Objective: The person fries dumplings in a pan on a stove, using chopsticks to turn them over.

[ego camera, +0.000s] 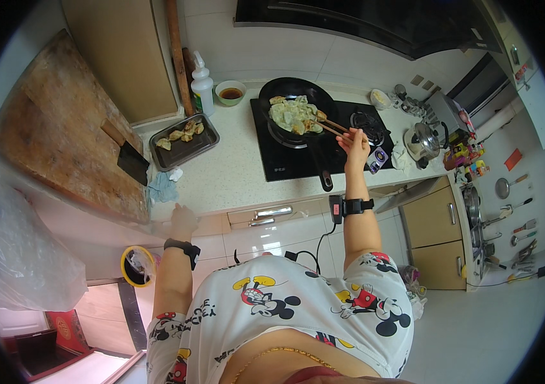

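My right hand (356, 150) grips a pair of wooden chopsticks (334, 128). Their tips reach the dumplings (294, 114), pale with some browned sides, heaped in a black frying pan (311, 89). This pan sits on the left burner of a black glass cooktop (291, 168), its handle pointing toward me. At the counter's front edge is my left hand (183, 222), blurred, with no object visible in it; its finger positions are unclear. The nearest thing to it is a light blue cloth (163, 188). Several browned dumplings (187, 132) lie in a dark metal tray (210, 139).
A cleaver (133, 163) rests against a large wooden board (61, 120) on the left. Behind the tray stand a white spray bottle (202, 89) and a bowl of brown liquid (230, 93). A glass-lidded pot (424, 139) stands right of the cooktop. Overhead juts a range hood (349, 21).
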Demonstrator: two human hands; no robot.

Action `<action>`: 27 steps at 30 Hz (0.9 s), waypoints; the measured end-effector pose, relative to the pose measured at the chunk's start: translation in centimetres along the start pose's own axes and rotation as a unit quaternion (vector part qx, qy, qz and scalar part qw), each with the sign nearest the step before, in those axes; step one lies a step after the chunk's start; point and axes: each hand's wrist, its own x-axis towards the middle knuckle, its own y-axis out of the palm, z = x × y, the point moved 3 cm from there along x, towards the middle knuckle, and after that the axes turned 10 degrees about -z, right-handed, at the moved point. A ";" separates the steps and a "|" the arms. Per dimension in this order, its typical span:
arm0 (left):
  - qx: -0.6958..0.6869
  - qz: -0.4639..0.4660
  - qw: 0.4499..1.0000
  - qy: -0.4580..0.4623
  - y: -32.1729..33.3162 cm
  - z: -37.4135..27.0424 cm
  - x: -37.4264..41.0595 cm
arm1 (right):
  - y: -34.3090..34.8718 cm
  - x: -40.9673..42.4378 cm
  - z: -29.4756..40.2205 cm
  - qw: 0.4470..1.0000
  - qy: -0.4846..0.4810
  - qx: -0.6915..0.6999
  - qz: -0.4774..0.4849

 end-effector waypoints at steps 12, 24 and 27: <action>0.031 0.009 0.999 0.026 -0.3 -0.3 0.0 | 1.1 -4.8 0.1 0.886 -0.298 -0.327 0.138; 0.028 0.012 0.999 0.011 1.3 0.1 1.0 | 0.5 -8.7 0.7 0.870 -0.302 -0.361 0.145; 0.034 -0.006 0.999 0.002 2.4 0.6 1.5 | -0.5 -8.9 -0.1 0.856 -0.340 -0.367 0.127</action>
